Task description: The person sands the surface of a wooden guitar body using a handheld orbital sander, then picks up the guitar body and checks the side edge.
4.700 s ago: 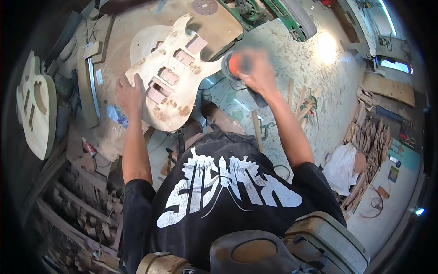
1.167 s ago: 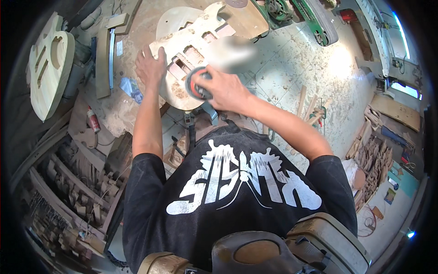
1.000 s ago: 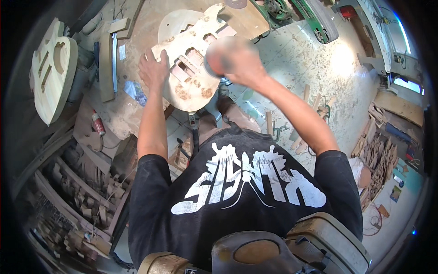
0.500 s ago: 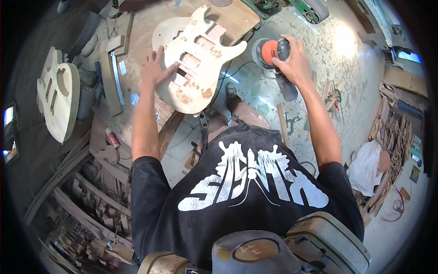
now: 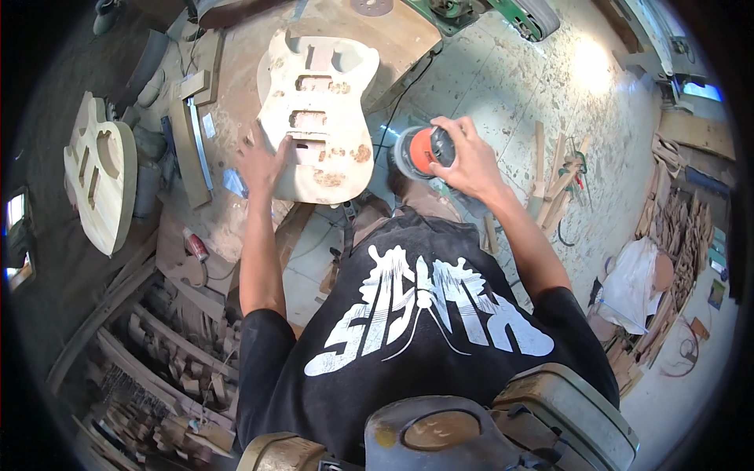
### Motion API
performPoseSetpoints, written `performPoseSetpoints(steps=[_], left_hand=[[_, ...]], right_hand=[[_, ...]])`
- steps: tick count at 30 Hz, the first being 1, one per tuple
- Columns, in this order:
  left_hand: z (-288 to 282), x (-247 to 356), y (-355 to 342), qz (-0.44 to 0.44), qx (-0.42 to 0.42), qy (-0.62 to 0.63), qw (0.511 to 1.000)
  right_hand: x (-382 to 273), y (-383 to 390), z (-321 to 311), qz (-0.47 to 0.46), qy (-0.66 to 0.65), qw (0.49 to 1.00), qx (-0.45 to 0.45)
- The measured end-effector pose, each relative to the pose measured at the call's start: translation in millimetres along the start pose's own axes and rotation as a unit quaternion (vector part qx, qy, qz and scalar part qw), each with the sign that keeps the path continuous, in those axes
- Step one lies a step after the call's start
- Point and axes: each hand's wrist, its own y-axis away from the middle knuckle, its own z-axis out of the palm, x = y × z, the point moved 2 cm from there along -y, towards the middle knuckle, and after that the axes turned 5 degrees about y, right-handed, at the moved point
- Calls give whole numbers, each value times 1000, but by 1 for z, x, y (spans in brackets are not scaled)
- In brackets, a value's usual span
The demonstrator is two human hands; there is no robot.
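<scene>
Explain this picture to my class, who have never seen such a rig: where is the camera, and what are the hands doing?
There is no robot, just a person's bare hands. A wide fisheye camera on the head looks down, so straight edges bend. The left hand rests on the edge of a pale guitar body. Another pale piece shows partly beneath, on the brown work surface. The right hand has its grip around an orange-and-black sander, held apart from the wood.

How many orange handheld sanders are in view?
1: the orange sander is in the right hand, to the right of the pale guitar body and apart from it. Others may be hidden among the clutter.
</scene>
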Motion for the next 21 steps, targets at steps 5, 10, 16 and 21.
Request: performPoseSetpoints(steps=[5, 10, 16, 21], left_hand=[[2, 39, 40, -87, -12, 16, 996], [11, 29, 45, -92, 34, 38, 994], [7, 39, 48, -68, 74, 31, 994], [8, 37, 47, -73, 64, 29, 995]], right_hand=[[-17, -16, 8, -15, 25, 999, -43], [-19, -34, 16, -58, 61, 993, -79], [-34, -71, 18, -133, 99, 984, -69], [-34, -92, 14, -160, 136, 975, -77]])
